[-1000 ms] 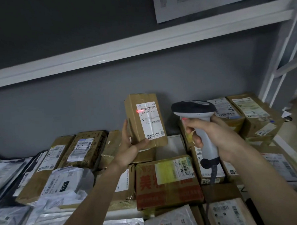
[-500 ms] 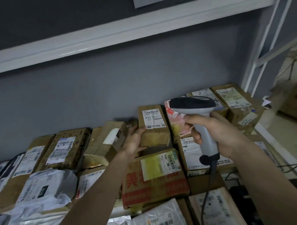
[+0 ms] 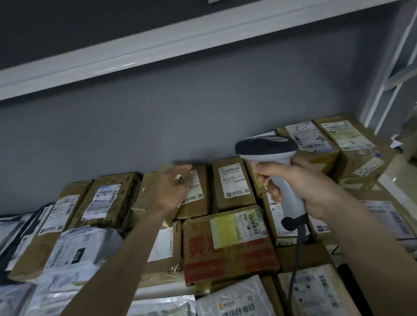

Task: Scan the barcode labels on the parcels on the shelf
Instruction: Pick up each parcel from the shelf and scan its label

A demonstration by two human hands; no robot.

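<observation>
Head view: right hand (image 3: 307, 189) grips grey-white corded handheld scanner (image 3: 275, 169), blurred left hand (image 3: 173, 190) reaches loose-fingered, seemingly empty, over brown cardboard parcel (image 3: 194, 192) at 11 o'clock; between scans, next lift its label.

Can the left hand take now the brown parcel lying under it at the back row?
Probably yes. The left hand is blurred but already over that brown parcel, which lies on top with nothing covering it. The right hand holds the scanner aside.
</observation>
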